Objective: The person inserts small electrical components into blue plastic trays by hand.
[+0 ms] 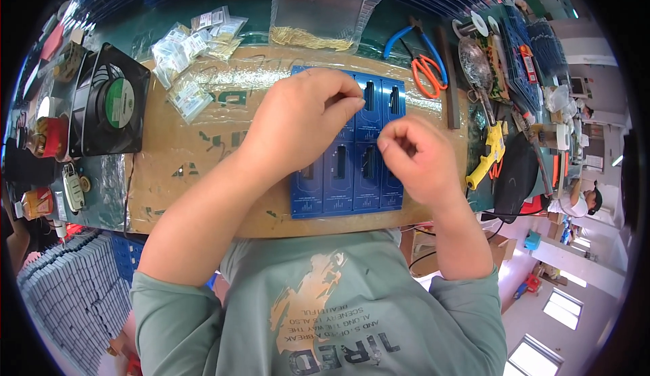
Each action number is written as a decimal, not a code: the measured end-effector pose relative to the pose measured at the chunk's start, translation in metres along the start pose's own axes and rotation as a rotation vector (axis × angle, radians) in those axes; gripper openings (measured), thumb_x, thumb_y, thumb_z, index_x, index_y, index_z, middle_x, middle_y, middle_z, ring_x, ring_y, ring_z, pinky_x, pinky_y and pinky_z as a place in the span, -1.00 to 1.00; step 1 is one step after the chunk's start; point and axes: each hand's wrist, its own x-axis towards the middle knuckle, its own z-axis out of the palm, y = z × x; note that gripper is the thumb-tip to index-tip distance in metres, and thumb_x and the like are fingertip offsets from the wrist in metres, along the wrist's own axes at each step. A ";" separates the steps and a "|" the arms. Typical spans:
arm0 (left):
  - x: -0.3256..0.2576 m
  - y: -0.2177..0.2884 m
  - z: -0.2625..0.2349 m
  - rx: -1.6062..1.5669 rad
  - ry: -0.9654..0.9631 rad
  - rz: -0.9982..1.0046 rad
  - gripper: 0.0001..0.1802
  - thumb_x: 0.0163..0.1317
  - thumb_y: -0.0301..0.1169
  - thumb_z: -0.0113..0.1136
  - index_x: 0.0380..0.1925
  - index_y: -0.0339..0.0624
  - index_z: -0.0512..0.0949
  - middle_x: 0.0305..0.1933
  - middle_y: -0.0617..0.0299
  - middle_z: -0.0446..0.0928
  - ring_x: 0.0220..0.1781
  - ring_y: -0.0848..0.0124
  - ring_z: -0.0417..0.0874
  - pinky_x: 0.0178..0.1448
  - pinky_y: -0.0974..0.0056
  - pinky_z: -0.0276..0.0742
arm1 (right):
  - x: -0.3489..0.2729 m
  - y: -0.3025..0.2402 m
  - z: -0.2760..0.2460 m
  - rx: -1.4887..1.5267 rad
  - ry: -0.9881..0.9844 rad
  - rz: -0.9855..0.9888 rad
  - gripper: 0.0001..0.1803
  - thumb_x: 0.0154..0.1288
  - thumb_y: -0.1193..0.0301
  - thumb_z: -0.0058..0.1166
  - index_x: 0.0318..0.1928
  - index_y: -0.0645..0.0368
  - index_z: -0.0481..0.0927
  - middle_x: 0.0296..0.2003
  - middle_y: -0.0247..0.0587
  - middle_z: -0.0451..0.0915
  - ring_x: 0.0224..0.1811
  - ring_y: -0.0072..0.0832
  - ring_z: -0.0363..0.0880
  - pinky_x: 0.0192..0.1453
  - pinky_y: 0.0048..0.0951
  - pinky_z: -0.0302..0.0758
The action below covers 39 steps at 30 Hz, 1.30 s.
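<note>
Cluttered bench [101, 193], cardboard sheet [203, 152] lying under a blue panel of circuit boards [352, 173]. Left hand [298, 122] pinching at the panel's top edge, right hand [416, 156] clenching something tiny just right of centre. Probably stiff, light, brittle; best gripping by bare edges.

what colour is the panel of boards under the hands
Blue, with black slotted parts; the head view shows the panel on brown cardboard.

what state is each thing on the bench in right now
left hand: fingers pinched together over the blue panel, on its top edge
right hand: curled, fingertips pinched over the panel
blue circuit board panel: flat on the cardboard sheet, partly covered by the hands
black fan: lying flat, blades not blurred
orange-handled scissors: closed
clear bag: lying flat
</note>
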 end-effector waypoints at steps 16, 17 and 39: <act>0.002 0.004 -0.002 -0.385 -0.035 -0.300 -0.83 0.28 -0.42 0.26 -0.18 -0.27 0.64 -0.35 0.30 0.65 -0.33 0.56 0.62 -0.19 0.44 0.55 | -0.019 0.010 0.005 -0.158 -0.187 -0.104 -0.92 0.20 0.44 0.19 -0.32 0.13 0.58 -0.39 -0.22 0.54 -0.40 -0.31 0.65 -0.31 -0.33 0.54; 0.002 0.003 -0.003 -0.384 -0.037 -0.297 -0.82 0.29 -0.42 0.26 -0.18 -0.27 0.64 -0.34 0.29 0.65 -0.33 0.56 0.62 -0.18 0.44 0.56 | -0.019 0.010 0.004 -0.161 -0.191 -0.103 -0.93 0.20 0.44 0.18 -0.32 0.13 0.58 -0.39 -0.21 0.54 -0.40 -0.31 0.65 -0.31 -0.34 0.54; 0.005 -0.008 -0.007 -1.080 -0.209 -0.449 -0.81 0.34 -0.33 0.21 -0.23 -0.25 0.60 -0.27 0.19 0.64 -0.33 0.50 0.62 -0.19 0.37 0.55 | -0.023 0.015 0.020 -0.450 0.026 -0.541 -0.84 0.02 0.49 0.25 -0.37 0.07 0.53 -0.46 -0.28 0.44 -0.49 -0.27 0.54 -0.45 -0.28 0.50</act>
